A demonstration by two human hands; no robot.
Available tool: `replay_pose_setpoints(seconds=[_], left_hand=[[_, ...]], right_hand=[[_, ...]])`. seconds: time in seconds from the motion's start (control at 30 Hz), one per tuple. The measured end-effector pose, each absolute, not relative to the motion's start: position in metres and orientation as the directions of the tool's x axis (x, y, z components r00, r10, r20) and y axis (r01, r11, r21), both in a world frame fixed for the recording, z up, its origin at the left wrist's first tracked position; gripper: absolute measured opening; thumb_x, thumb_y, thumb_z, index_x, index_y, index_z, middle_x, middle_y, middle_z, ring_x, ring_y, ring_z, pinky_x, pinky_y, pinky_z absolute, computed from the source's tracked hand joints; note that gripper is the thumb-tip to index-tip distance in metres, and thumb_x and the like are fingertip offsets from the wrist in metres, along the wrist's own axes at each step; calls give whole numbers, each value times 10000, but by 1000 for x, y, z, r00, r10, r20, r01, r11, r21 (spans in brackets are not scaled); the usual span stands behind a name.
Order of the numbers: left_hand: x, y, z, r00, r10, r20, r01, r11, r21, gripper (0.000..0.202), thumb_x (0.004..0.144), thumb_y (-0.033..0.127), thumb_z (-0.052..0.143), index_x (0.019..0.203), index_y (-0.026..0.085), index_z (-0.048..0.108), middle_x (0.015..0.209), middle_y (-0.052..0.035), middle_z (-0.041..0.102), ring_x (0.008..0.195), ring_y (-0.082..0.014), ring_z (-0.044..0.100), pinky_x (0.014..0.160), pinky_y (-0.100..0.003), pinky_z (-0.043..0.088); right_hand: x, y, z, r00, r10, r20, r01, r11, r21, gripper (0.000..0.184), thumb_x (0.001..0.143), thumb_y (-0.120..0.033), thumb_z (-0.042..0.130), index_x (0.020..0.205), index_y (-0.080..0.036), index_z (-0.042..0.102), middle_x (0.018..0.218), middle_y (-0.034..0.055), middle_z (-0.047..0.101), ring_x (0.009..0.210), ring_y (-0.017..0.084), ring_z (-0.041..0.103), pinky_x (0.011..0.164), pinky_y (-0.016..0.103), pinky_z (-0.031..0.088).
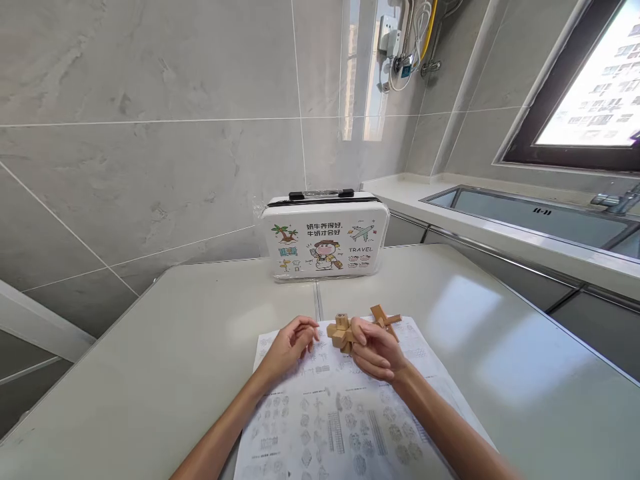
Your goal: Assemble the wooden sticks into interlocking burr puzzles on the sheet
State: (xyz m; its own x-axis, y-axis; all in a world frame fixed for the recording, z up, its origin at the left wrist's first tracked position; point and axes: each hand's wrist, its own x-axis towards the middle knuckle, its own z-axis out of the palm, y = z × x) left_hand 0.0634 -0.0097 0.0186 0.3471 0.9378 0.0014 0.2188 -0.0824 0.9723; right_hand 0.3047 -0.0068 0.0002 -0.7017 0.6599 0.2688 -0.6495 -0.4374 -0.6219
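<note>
Puzzle pieces first: I count two wooden bits, both pale, blocky, notched wood. One chunky cluster (342, 333) sits in my right hand (376, 350), fingers curled snug around it over the top end of the instruction sheet (340, 413). The second, a thin cross-shaped piece (385, 317), lies on the sheet just behind that hand, touching nothing I can make out. My left hand (290, 345) holds nothing, fingers loosely bent and half open, tips resting on the sheet just left of the cluster.

One sheet, flat white paper covered in small grey diagrams, its near edge running off toward me. It lies on a smooth, glossy light-grey table (500, 347) with a seam down the middle. Plenty of bare tabletop either side of the sheet. One rounded white case (325, 239) with cartoon prints stands beyond the sheet, by the tiled wall.
</note>
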Motion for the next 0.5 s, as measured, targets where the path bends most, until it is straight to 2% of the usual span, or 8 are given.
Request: replay_pose_setpoints(seconds=[0.1,0.2,0.27,0.37,0.5], left_hand=[[69,-16,24,459,888,25,147,-104,984,719,887,776,536,1304,196,614,1141,-148,693,957,-237,656,901,-363,523],[73,-21,31,536,841,68,80,-131,988,836,762,839,636,1310,208,657,1298,-169,654,1206,-323,615,1089,-445,454],[76,-23,34,562,824,67,70,-128,989,830,742,820,679,1300,205,677,1308,-166,655,1243,-339,600,1115,-460,438],[79,-24,31,588,807,52,47,-98,994,766,766,730,737,1307,193,673,1227,-154,692,1187,-329,628,1083,-462,463],[78,-23,20,505,862,44,6,-54,999,706,725,539,870,1303,200,647,1236,-137,691,1178,-313,638,1040,-428,497]], right_hand=[[292,-6,-6,-766,591,252,-586,-482,-652,331,985,-430,601,772,-226,451,346,-147,373,183,48,192,227,128,238],[285,-7,-10,-791,567,230,-552,-501,-666,352,971,-455,628,768,-219,463,337,-145,383,184,46,205,231,124,243],[282,-9,-12,-794,567,220,-546,-505,-668,358,966,-466,636,769,-213,475,334,-145,382,184,42,205,233,120,235],[279,-11,-15,-798,564,212,-536,-503,-678,343,967,-459,632,778,-206,498,333,-141,388,184,43,203,235,124,230],[281,-12,-16,-764,610,209,-543,-434,-719,265,987,-439,611,894,-196,559,371,-135,421,216,49,224,261,133,238]])
